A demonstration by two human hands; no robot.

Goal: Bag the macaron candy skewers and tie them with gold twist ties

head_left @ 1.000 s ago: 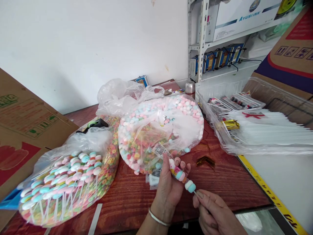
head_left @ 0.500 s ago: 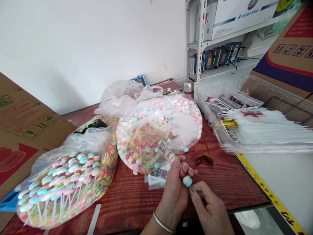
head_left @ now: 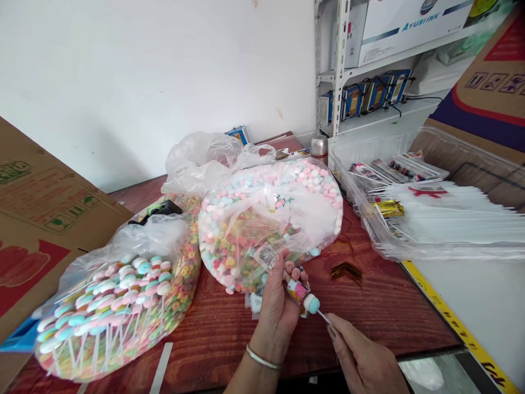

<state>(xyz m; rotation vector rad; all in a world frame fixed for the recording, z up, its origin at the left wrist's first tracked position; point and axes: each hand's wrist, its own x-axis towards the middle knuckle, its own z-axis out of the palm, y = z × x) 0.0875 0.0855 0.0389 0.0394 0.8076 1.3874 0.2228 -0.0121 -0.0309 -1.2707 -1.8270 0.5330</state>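
My left hand (head_left: 275,312) is wrapped around a small clear printed bag (head_left: 266,256), whose QR-code end sticks out above the thumb. A marshmallow lollipop (head_left: 312,304) emerges from the bag's lower end, its white and blue pieces showing. How much of the candy lies inside is hidden by the fingers. With thumb and forefinger, my right hand (head_left: 363,350) pinches the white stick (head_left: 325,317) below it. More flat printed bags (head_left: 256,300) lie under and behind my left hand. Golden twist ties (head_left: 346,270) rest on the table to the right.
At left, many marshmallow lollipops (head_left: 110,295) lie on a large bag of ring candies (head_left: 191,246). Behind my hands sits a big bag of marshmallows (head_left: 328,189). A clear plastic bin (head_left: 381,247) with white sticks stands right; a cardboard box (head_left: 49,186) is far left.
My right hand has moved down and right, and more of the stick shows between my hands. My left hand has shifted slightly left, turning the printed bag.
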